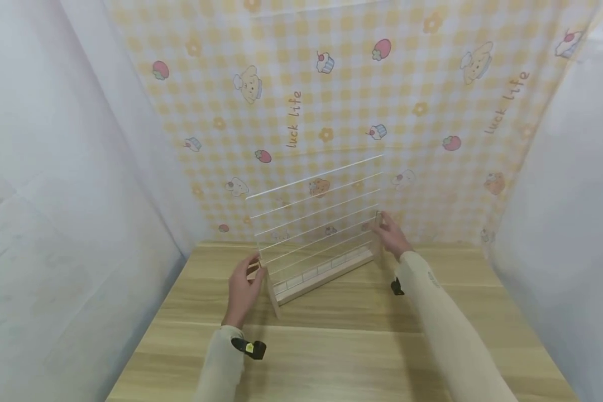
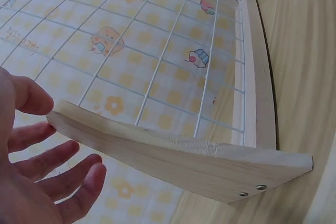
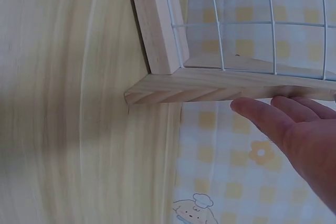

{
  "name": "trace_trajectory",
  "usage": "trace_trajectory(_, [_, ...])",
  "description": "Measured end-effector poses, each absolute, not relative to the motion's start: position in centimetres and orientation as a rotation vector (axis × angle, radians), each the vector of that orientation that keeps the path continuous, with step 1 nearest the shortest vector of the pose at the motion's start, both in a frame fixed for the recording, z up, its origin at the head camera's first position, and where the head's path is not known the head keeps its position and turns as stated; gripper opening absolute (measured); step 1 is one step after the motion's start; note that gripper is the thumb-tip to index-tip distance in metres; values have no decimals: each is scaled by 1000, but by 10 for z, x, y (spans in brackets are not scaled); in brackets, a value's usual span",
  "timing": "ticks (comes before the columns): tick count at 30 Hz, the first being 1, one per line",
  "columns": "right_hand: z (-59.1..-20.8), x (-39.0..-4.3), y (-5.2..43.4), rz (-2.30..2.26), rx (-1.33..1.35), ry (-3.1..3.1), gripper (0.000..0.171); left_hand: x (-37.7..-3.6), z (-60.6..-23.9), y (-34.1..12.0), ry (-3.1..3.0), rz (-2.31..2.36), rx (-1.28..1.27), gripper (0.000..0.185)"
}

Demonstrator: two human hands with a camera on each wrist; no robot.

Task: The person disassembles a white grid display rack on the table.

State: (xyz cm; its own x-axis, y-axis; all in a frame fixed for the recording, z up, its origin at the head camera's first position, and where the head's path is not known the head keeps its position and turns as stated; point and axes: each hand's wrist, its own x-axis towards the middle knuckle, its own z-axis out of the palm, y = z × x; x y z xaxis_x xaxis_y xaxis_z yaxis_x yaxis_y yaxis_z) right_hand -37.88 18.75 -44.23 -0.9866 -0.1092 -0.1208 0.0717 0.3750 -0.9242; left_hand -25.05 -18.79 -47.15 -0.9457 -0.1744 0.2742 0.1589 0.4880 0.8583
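The clear rack (image 1: 321, 234) is being steadied by flat left hand (image 1: 243, 290) and seemingly open right hand (image 1: 392, 234); firmer gripping's needed next.

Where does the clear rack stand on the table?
In the head view, the clear rack stands mid-table near the checked backdrop, between both hands.

The words "luck life" are printed in tan script on the yellow checked backdrop cloth (image 1: 331, 84), once running upward near its middle and once more toward its right side; no other writing can be read.
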Motion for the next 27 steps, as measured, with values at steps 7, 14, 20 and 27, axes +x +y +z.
trace_trajectory(7, [-445, -382, 179, -1672, -92, 2412, 79, -236, -475, -186, -2323, -1429, 53, 26])
trace_trajectory(14, [-447, -386, 169, -1629, -184, 2364, 80, -218, -479, -183, -2286, -1408, 47, 28])
trace_trajectory(20, [-451, -391, 162, -1647, -286, 2398, 81, -205, -481, -177, -2245, -1360, 32, 23])
trace_trajectory(27, [-447, -380, 146, -1577, -256, 2562, 81, -194, -484, -171, -2199, -1371, 68, 24])
